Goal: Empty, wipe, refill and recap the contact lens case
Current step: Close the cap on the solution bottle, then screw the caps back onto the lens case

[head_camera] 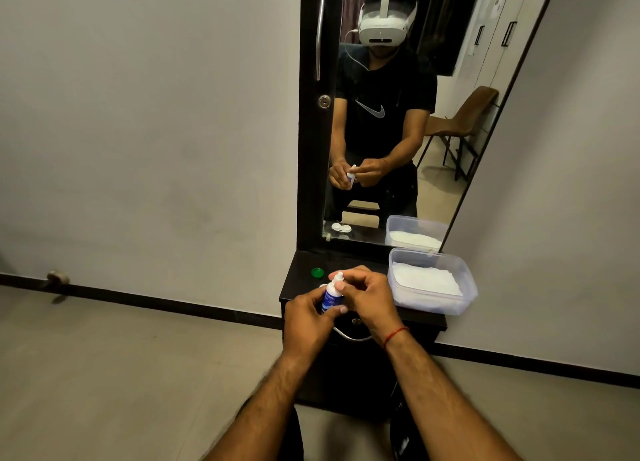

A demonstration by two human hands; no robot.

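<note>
A small white bottle with a blue label (328, 297) stands upright in my left hand (306, 316), above the black dresser top (301, 289). My right hand (369, 296) pinches the bottle's white tip between thumb and fingers. A green cap (317, 272) lies on the dresser top behind the bottle. The contact lens case itself is mostly hidden behind my hands; a white edge (322, 286) peeks out beside the bottle, and the mirror reflection shows the white case (341, 227) lying open on the top.
A clear plastic box (467, 287) holding white tissues sits at the right of the dresser top. A tall mirror (398, 114) stands behind, reflecting a person and a brown chair. A drawer handle (351, 337) is below my hands. Grey floor lies on the left.
</note>
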